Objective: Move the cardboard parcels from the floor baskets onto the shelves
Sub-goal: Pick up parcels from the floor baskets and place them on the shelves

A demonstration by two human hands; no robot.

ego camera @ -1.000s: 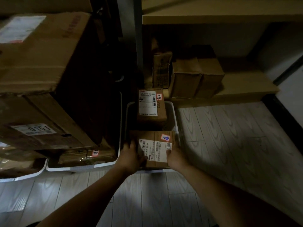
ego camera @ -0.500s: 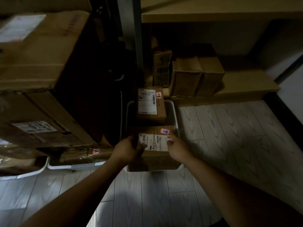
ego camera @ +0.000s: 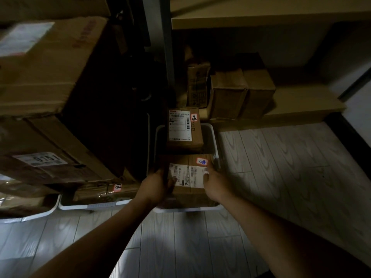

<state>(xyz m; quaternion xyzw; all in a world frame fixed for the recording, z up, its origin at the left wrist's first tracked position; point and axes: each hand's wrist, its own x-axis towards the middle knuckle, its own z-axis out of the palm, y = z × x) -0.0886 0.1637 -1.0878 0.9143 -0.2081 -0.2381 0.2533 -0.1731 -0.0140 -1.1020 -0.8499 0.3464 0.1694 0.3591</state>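
Note:
A brown cardboard parcel (ego camera: 187,192) with a white shipping label and a small red-edged sticker sits at the near end of a white floor basket (ego camera: 213,137). My left hand (ego camera: 155,186) grips its left side and my right hand (ego camera: 216,183) grips its right side, thumbs on top. A second labelled parcel (ego camera: 183,128) lies at the far end of the same basket. The low wooden shelf (ego camera: 301,105) behind the basket holds three brown parcels (ego camera: 228,93).
Large cardboard boxes (ego camera: 46,77) are stacked on the left above more white baskets (ego camera: 94,205) with parcels. An upper shelf board (ego camera: 261,17) spans the top right. A grey shelf post (ego camera: 166,47) stands behind the basket. Pale wood floor lies to the right.
The near parcel has risen and tipped toward me between both hands. My hands have shifted from its near edge up along its sides.

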